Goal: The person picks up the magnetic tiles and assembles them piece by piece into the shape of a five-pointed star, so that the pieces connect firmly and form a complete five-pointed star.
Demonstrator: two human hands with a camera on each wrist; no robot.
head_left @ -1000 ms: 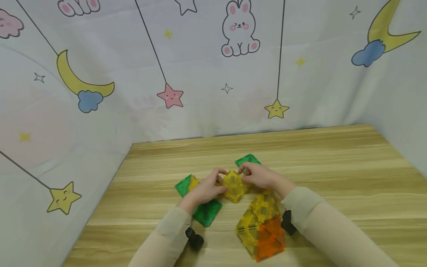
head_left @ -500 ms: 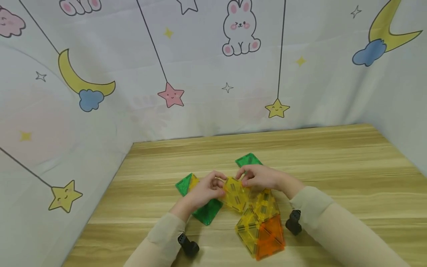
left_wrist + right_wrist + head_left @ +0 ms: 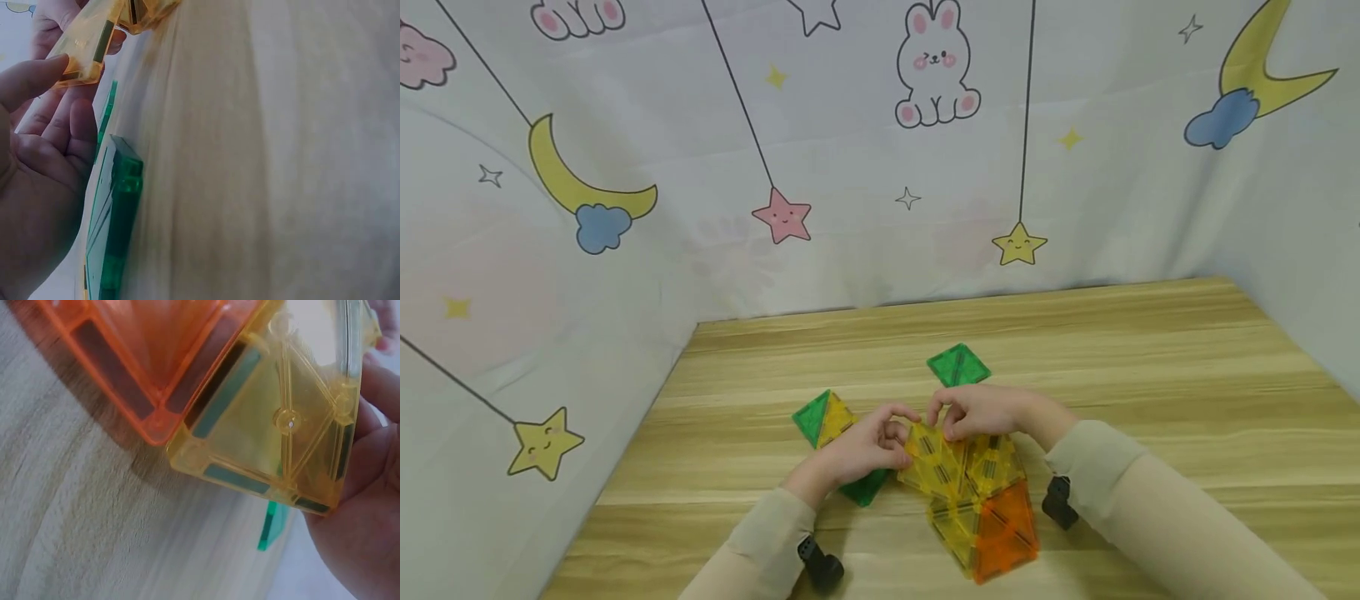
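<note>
Clamping yellow tiles in left grip and right grip | working well in from far edge of bench | probably handling light, stiff, slick; favouring rims

Yellow tiles, orange tiles, green tiles, wood-grained table, perhaps beige sleeves

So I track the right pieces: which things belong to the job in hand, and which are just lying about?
Seemingly in use:
angular translucent yellow plastic piece, between left hand and right hand
angular yellow-orange plastic build

Seemingly just lying about:
flat green plastic diamond
green-yellow plastic diamond
half-hidden green plastic tile
</note>
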